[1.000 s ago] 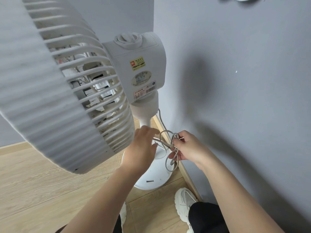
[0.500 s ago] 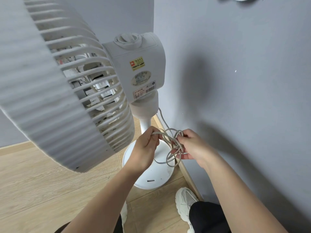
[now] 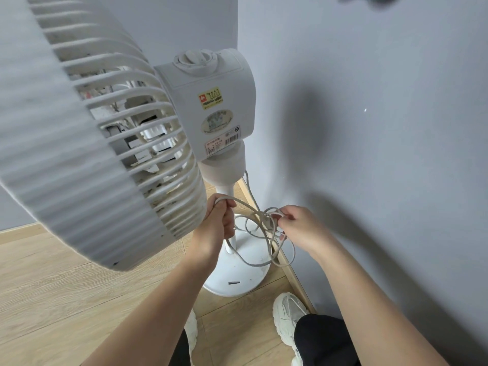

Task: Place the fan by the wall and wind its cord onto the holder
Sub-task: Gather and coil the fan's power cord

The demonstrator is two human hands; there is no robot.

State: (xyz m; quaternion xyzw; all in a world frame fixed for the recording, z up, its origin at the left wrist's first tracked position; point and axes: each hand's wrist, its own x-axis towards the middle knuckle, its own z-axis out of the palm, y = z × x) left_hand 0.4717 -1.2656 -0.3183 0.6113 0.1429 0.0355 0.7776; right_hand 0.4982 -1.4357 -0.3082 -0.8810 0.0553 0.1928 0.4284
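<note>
Fan (image 3: 206,107) stood on the floor (image 3: 52,286), its base (image 3: 237,276) just beside the wall (image 3: 369,128). The left hand (image 3: 216,228) gripped the cord (image 3: 272,212) in a closed fist next to the pole (image 3: 229,244). The right hand (image 3: 298,228) pinched a bunch of loose loops between thumb and fingertips. The cord arched across between the hands, and slack loops hung over the base toward the wall. One strand ran up to the fan's neck. A shoe (image 3: 287,318) stood near the base, close to the wall.
</note>
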